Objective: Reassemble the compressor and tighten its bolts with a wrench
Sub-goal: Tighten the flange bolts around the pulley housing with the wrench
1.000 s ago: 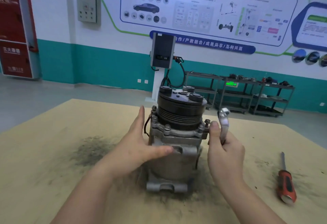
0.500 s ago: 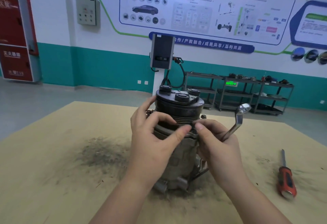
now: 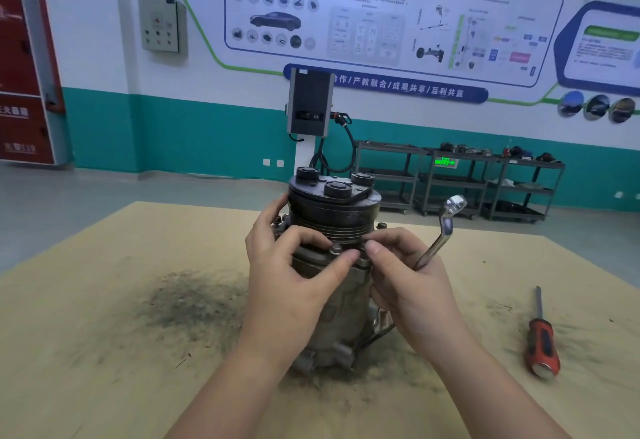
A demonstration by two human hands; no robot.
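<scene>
1. Since a moment ago both hands have closed in at the near bolt (image 3: 335, 249) on the compressor (image 3: 332, 230), upright mid-counter (image 3: 104, 300).
2. Left hand (image 3: 294, 279) pinches there; right hand (image 3: 408, 282) clasps the wrench (image 3: 441, 230).
3. Heavy, greasy metal: I'd hold its ribbed body.

A tan wooden table (image 3: 104, 352) carries the compressor (image 3: 334, 286), which stands upright near its middle on a dark, gritty smear (densest to the left). A red-handled screwdriver (image 3: 541, 341) lies well apart toward the right edge.
</scene>
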